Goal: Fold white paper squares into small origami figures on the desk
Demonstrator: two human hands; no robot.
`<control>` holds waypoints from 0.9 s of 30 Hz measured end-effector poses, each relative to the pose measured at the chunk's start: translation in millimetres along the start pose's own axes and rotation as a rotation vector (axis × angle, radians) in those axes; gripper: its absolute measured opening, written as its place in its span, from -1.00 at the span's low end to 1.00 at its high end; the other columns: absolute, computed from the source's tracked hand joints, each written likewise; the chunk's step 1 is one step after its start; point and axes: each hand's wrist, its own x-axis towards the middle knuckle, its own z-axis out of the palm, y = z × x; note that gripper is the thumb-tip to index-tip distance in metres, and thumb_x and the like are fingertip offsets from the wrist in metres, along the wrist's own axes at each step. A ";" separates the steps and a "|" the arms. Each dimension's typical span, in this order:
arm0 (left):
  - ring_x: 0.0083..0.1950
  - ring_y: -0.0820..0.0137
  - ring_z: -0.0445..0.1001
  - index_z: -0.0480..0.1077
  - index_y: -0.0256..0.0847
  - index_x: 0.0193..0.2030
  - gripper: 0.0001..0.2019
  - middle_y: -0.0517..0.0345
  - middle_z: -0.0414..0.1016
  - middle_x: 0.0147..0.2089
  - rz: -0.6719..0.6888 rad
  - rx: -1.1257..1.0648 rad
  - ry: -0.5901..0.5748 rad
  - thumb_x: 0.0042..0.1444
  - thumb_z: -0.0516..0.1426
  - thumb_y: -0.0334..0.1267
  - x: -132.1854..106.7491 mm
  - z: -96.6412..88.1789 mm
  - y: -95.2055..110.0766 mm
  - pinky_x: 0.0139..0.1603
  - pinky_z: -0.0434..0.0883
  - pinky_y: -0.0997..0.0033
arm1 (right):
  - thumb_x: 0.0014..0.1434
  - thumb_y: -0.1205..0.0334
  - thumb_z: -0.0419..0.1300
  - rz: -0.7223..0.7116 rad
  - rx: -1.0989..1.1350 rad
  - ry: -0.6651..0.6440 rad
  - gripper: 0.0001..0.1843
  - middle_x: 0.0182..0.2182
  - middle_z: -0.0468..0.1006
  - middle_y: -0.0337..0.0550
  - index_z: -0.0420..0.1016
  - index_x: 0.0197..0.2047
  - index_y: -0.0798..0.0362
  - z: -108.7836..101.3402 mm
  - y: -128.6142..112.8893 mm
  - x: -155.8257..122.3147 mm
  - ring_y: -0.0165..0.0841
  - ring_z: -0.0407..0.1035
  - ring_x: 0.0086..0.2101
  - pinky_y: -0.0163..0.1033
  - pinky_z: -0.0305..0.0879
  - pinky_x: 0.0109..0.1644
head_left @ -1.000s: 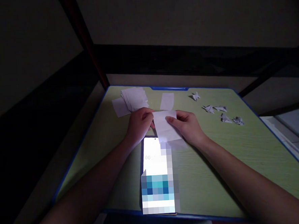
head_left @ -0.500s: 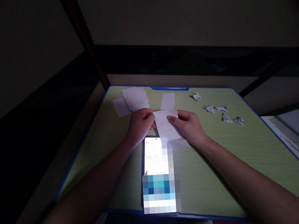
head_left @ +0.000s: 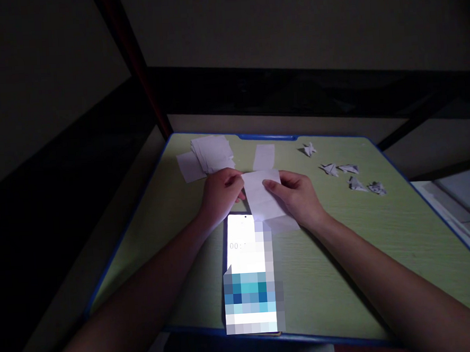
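Both hands hold one white paper sheet just above a green table with a blue rim. My left hand pinches the sheet's left edge, fingers curled. My right hand grips its right side, thumb on top. Directly below the sheet a lit phone lies flat on the table, between my forearms.
A stack of white paper slips lies at the back left, and a single slip sits behind the held sheet. Several small folded paper figures are scattered at the back right. Dark bars and a wall surround the table.
Hands and sheet have barely shifted; the sheet sits a touch higher in view. Nothing was picked up or released.
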 end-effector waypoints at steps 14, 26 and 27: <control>-0.74 0.63 0.27 0.36 -0.26 -0.51 -0.91 0.36 0.30 -0.72 0.054 0.024 0.045 -0.08 0.04 -0.37 0.3 0.0 -0.6 -0.71 0.16 0.64 | 0.11 0.34 0.21 -0.569 -0.335 0.003 -0.68 -0.28 0.50 -0.09 0.57 -0.05 0.04 3.2 -1.2 -14.9 -0.31 0.38 -0.26 -0.15 0.32 -0.21; -0.76 0.63 0.22 0.39 -0.26 -0.52 -0.87 0.37 0.26 -0.75 0.083 0.075 0.048 -0.06 0.04 -0.37 -2.5 -0.1 4.3 -0.71 0.13 0.62 | 0.26 0.25 0.11 -0.521 -0.176 -0.148 -0.72 -0.16 0.54 -0.13 0.58 -0.05 -0.14 0.0 -8.4 -16.4 -0.34 0.40 -0.11 -0.14 0.30 -0.03; -0.75 0.63 0.22 0.39 -0.26 -0.51 -0.88 0.37 0.26 -0.74 0.085 0.075 0.051 -0.06 0.04 -0.37 -2.9 -0.1 4.6 -0.71 0.13 0.62 | 0.23 0.27 0.14 -0.520 -0.184 -0.144 -0.73 -0.16 0.55 -0.13 0.59 -0.06 -0.13 0.6 -8.5 -16.6 -0.35 0.40 -0.11 -0.15 0.31 -0.03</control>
